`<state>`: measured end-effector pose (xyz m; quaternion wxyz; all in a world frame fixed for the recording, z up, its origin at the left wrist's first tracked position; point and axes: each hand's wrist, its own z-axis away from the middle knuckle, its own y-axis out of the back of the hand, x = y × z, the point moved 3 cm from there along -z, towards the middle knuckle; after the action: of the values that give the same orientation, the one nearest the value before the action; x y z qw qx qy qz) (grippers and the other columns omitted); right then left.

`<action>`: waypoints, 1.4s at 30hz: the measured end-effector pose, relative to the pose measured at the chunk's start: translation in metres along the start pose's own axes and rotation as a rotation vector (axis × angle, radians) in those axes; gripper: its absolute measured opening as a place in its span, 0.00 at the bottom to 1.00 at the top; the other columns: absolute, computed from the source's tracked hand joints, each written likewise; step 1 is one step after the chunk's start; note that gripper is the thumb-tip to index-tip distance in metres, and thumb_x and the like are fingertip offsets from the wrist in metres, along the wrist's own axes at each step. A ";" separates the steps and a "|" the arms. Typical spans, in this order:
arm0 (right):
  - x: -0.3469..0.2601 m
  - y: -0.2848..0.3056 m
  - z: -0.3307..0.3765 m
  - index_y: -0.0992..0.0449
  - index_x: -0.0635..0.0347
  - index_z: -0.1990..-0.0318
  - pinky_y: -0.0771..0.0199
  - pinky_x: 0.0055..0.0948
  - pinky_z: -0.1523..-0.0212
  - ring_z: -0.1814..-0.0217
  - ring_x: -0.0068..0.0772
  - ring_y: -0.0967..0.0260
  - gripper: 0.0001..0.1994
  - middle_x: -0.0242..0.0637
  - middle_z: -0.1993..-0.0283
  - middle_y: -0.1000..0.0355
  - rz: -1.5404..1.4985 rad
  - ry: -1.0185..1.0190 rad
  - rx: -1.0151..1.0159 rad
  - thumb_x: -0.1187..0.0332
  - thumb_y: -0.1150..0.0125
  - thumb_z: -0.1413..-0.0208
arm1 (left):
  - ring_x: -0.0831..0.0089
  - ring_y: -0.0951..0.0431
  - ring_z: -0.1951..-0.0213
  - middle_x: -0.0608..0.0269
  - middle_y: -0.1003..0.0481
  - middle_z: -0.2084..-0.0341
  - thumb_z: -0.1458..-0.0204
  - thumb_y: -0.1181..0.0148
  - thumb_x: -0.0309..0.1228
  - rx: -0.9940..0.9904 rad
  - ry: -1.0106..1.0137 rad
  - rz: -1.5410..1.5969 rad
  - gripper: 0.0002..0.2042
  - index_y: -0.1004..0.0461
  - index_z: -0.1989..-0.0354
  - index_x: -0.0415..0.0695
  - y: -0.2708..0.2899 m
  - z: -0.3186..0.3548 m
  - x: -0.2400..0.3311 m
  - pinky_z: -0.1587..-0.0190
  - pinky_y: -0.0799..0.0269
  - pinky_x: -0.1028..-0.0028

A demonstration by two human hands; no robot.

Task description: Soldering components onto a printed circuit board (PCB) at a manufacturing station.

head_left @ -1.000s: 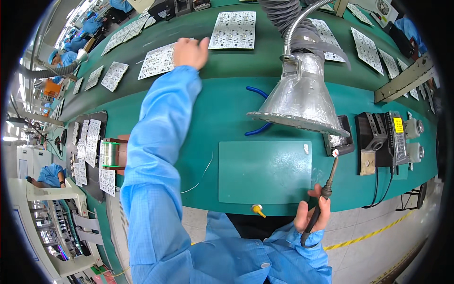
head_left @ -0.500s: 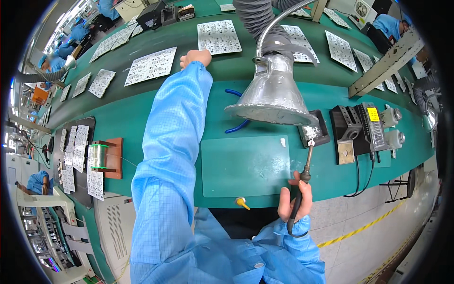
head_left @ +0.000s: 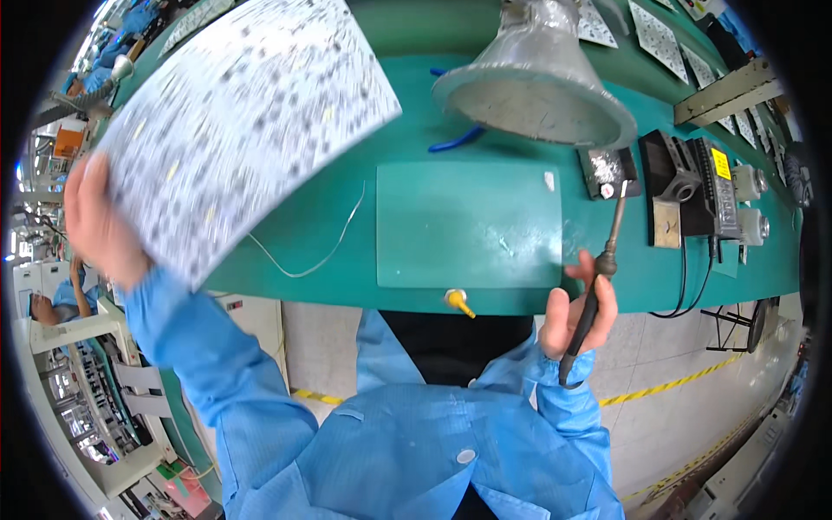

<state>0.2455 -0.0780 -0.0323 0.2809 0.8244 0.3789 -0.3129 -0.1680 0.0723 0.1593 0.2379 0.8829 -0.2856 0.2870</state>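
My left hand (head_left: 100, 224) grips the lower left corner of a large white circuit panel (head_left: 238, 113), dotted with many small parts, and holds it tilted in the air above the left part of the green bench; the panel is blurred. My right hand (head_left: 576, 312) holds a soldering iron (head_left: 600, 269) by its black handle at the bench's near edge. The iron's tip points up toward a small sponge holder (head_left: 608, 171). A pale green work mat (head_left: 468, 225) lies between my hands.
A metal fume hood (head_left: 537, 82) hangs over the mat's far edge. A soldering station (head_left: 693, 186) with cables stands at the right. A thin solder wire (head_left: 316, 251) and a blue tool (head_left: 455, 139) lie on the bench. More panels lie on the far shelf (head_left: 659, 35).
My left arm was stretched to the far shelf; it has come back toward me carrying a circuit panel. My right hand still holds the soldering iron near the bench edge.
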 end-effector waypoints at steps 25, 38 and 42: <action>-0.018 -0.035 -0.011 0.31 0.56 0.54 0.53 0.57 0.40 0.51 0.44 0.33 0.27 0.43 0.54 0.26 0.482 0.320 -0.531 0.61 0.27 0.63 | 0.69 0.29 0.76 0.57 0.27 0.70 0.57 0.44 0.16 -0.624 0.131 0.005 0.08 0.27 0.67 0.37 -0.086 0.216 -0.018 0.73 0.32 0.76; 0.001 -0.013 -0.008 0.44 0.64 0.42 0.46 0.50 0.39 0.39 0.55 0.42 0.32 0.61 0.42 0.42 0.157 0.063 -0.295 0.80 0.40 0.57 | 0.86 0.36 0.80 0.63 0.27 0.75 0.50 0.44 0.21 -0.598 0.393 0.267 0.02 0.26 0.69 0.36 -0.078 0.219 -0.008 0.80 0.43 0.84; 0.005 -0.016 -0.004 0.45 0.65 0.41 0.45 0.47 0.39 0.38 0.55 0.43 0.31 0.61 0.42 0.42 0.148 -0.102 -0.245 0.83 0.43 0.55 | 0.83 0.32 0.79 0.55 0.24 0.68 0.50 0.43 0.21 -0.592 0.298 0.217 0.03 0.26 0.68 0.36 -0.078 0.226 -0.005 0.78 0.38 0.83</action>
<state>0.2365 -0.0639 -0.0368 0.4204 0.7927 0.3379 -0.2841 -0.0380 -0.0015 -0.0267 0.4908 0.6883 -0.4110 0.3412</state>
